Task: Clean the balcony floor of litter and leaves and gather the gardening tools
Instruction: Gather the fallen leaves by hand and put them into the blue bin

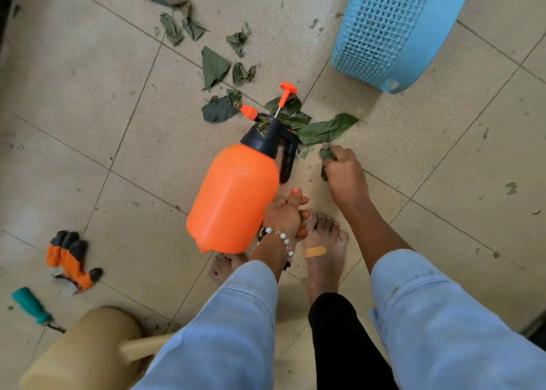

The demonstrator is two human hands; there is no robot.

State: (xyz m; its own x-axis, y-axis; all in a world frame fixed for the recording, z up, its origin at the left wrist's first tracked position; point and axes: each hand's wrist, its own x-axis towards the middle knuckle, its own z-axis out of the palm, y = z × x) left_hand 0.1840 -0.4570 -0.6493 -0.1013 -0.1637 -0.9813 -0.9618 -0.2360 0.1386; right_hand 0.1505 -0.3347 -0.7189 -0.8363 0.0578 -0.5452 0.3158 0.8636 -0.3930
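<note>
Leaves [322,131] beside orange sprayer [236,194], blue basket [393,32]

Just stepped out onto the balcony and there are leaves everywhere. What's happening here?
A person is bent over the tiled floor, clearing leaves. The right hand grips a bunch of leaf scraps; the left hand is curled beside the orange spray bottle, which lies on its side. More leaves trail toward a blue basket. Orange gloves, a teal-handled tool and a tan watering can lie ungathered.
</note>
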